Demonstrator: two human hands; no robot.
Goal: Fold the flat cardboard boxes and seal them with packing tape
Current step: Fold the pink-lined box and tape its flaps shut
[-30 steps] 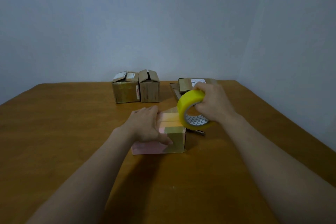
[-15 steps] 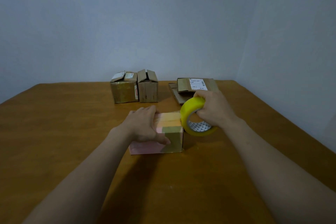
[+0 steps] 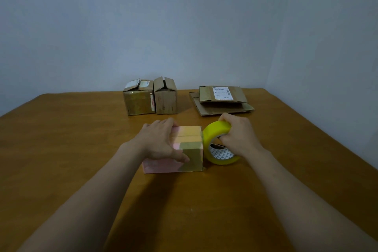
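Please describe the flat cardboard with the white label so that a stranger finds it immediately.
On the wooden table, look far right, behind the right hand gripping the yellow tape roll. The flat cardboard piece lies atop an unlabelled one; unlike the two standing boxes leftward, it is flat, white label up.

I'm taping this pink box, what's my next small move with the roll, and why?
Probably pull the tape roll down the right wall of the pink box: the right hand holds it against that top edge, and the left hand pins the lid.
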